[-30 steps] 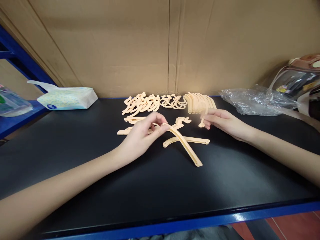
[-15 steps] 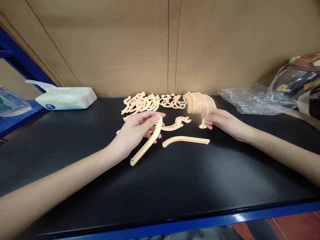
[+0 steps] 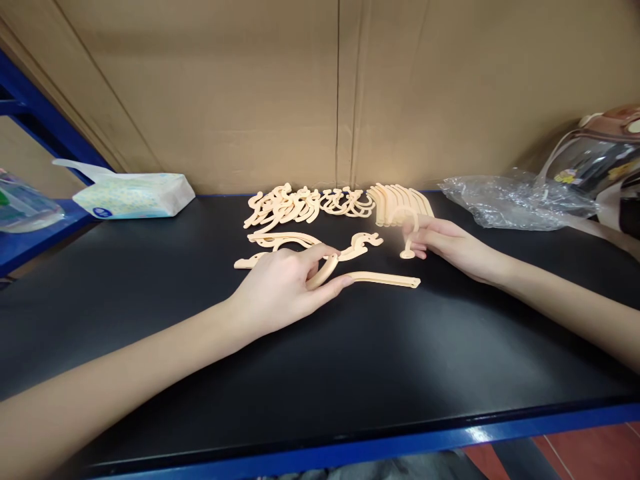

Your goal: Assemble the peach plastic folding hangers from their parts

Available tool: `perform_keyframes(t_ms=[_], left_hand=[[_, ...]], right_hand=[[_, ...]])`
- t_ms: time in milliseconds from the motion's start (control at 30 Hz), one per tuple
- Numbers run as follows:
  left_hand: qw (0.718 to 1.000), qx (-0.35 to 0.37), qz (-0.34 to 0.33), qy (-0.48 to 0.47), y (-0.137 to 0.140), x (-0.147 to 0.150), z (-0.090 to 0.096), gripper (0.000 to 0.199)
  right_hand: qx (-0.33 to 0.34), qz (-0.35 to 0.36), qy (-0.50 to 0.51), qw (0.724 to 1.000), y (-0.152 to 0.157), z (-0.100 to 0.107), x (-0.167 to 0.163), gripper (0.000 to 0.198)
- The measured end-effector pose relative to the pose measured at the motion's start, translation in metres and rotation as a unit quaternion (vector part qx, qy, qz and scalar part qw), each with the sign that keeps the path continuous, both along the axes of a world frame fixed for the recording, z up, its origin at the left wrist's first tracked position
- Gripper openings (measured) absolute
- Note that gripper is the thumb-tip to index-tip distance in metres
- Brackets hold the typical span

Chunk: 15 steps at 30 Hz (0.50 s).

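Note:
My left hand is closed around a curved beige hanger arm, most of it hidden by my fingers. Its thumb tip reaches the near end of a second hanger arm that lies flat on the black table. On the right, my right hand pinches a beige hanger hook, round at the top with a small flat disc at its lower end. Beyond my left hand lie more beige pieces: a notched curved piece and long strips, partly covered by the hand.
Along the back sit a heap of notched pieces, a group of hooks and a row of hanger arms. A tissue pack is at the left. Clear plastic wrap and a transparent bottle are at the right.
My left hand has turned over and lowered the hanger arm from its raised, slanted pose towards the arm on the table. My right hand stays almost still with the hook.

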<state>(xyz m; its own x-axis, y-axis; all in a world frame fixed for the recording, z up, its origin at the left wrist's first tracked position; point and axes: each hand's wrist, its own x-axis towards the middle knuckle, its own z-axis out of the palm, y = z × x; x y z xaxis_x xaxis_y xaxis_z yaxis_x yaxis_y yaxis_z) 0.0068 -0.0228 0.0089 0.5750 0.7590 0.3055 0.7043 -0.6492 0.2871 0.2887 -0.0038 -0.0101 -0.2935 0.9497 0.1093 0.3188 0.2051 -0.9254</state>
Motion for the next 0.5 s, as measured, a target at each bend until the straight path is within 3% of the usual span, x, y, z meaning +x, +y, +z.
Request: perform_keyframes(t_ms=[100, 267, 400, 500], left_hand=[[0.997, 0.044, 0.056, 0.039, 0.002, -0.004, 0.002, 0.041], [0.991, 0.037, 0.109, 0.074, 0.014, -0.014, 0.014, 0.05], [0.989, 0.076, 0.056, 0.114, 0.028, -0.026, 0.022, 0.041], [0.993, 0.041, 0.007, 0.112, 0.037, -0.038, 0.022, 0.037]], right_hand=[[-0.006, -0.004, 0.008, 1.0, 0.0, -0.001, 0.0, 0.01], [-0.012, -0.001, 0.02, 1.0, 0.0, -0.001, 0.001, 0.009], [-0.013, 0.0, 0.022, 1.0, 0.0, -0.001, 0.0, 0.008], [-0.012, 0.001, 0.022, 1.0, 0.001, -0.001, 0.0, 0.007]])
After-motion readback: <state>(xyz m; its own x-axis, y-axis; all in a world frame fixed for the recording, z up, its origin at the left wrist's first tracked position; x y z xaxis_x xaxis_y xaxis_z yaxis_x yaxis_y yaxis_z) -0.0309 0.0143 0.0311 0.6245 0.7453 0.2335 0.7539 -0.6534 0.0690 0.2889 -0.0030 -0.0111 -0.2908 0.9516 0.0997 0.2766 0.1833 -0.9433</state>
